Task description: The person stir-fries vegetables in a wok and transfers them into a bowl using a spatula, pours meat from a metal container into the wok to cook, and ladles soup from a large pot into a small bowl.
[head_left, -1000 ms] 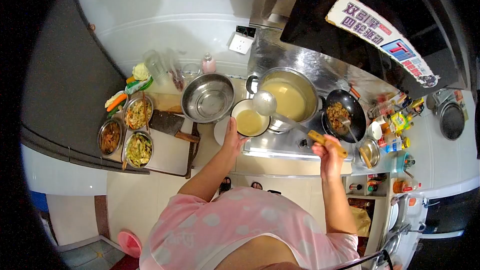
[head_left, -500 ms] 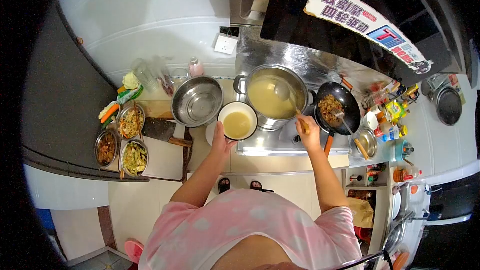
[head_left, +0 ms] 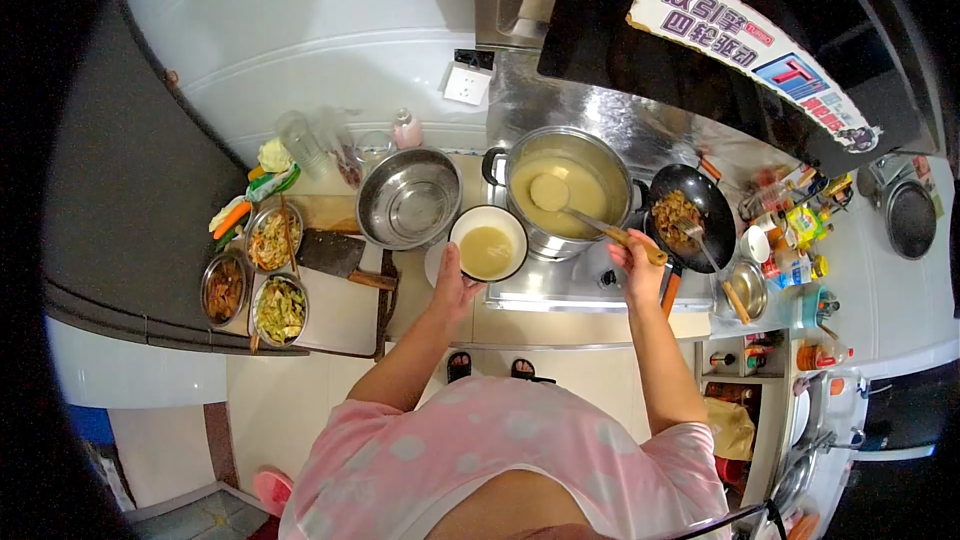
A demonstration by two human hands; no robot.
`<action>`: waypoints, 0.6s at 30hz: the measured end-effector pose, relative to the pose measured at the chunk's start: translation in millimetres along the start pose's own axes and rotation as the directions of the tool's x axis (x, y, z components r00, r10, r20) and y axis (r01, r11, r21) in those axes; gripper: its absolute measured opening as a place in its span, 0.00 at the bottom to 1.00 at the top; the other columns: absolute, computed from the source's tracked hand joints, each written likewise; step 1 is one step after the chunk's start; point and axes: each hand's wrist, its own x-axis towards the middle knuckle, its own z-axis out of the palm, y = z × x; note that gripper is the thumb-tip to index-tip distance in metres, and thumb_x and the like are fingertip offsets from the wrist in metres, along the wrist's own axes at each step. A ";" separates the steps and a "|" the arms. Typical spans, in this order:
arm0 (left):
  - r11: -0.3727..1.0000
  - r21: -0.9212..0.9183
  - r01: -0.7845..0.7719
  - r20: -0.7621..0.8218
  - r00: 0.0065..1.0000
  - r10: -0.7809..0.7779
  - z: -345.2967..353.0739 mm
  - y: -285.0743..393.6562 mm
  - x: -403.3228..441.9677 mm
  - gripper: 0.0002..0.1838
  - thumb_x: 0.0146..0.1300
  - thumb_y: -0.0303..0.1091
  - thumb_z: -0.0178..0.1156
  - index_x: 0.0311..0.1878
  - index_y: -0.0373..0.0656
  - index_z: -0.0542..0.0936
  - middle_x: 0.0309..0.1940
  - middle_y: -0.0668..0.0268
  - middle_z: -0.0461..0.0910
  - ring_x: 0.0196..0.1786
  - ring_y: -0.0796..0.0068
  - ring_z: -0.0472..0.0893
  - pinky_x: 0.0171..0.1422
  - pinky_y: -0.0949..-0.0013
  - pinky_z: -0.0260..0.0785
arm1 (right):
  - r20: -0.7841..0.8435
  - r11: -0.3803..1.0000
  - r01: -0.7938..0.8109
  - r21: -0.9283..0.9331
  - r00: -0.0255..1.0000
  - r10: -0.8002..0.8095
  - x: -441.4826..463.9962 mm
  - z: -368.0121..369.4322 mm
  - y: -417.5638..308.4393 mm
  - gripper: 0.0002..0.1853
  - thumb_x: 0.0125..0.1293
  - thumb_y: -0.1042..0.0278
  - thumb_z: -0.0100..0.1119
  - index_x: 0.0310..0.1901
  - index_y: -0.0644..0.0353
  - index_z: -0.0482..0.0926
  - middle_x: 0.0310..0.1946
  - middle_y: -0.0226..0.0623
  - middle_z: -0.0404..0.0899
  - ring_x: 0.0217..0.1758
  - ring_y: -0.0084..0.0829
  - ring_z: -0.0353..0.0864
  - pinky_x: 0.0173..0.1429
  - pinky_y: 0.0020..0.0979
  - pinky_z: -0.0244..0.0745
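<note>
My left hand (head_left: pixel 455 285) grips a white bowl (head_left: pixel 519 252) with a dark rim, partly filled with pale yellow soup (head_left: pixel 487 251). The bowl is held in front of the big pot, near its left side. My right hand (head_left: pixel 637 263) is closed round the wooden handle of a ladle (head_left: pixel 550 192). The ladle's round scoop is in the steel pot (head_left: pixel 514 148) and looks full of the same pale liquid. The pot stands on the stove (head_left: pixel 540 292) and holds plenty of this soup.
Right of the pot, a black wok (head_left: pixel 708 197) holds browned food and a spatula (head_left: pixel 718 268). A steel basin (head_left: pixel 408 198) stands left. Further left are a cleaver (head_left: pixel 332 252), a cutting board (head_left: pixel 340 312) and several bowls of food (head_left: pixel 280 310). Bottles (head_left: pixel 800 225) crowd the right side.
The ladle's scoop has shifted left within the pot and now holds liquid. My right hand has turned, its handle lying lower and further right. The whole view has shifted slightly.
</note>
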 end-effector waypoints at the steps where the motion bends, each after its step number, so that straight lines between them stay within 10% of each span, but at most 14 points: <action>1: 1.000 -0.008 0.003 -0.012 1.000 -0.003 1.5 -0.9 0.4 0.35 0.63 0.65 0.43 0.67 0.57 0.51 0.64 0.63 0.61 0.64 0.59 0.66 0.66 0.44 0.55 | 0.010 0.999 0.018 -0.028 1.000 -0.018 -3.5 0.7 -6.1 0.12 0.64 0.70 0.51 0.48 0.65 0.72 0.37 0.43 0.79 0.32 0.32 0.83 0.35 0.25 0.79; 18: 0.999 0.025 0.034 -0.011 0.999 -0.034 14.4 -9.4 4.2 0.38 0.62 0.67 0.42 0.68 0.56 0.51 0.67 0.65 0.57 0.68 0.58 0.60 0.67 0.40 0.49 | 0.114 0.962 0.184 -0.200 0.980 -0.163 -73.8 18.7 -107.5 0.15 0.63 0.66 0.54 0.46 0.68 0.73 0.31 0.47 0.79 0.27 0.34 0.82 0.33 0.29 0.78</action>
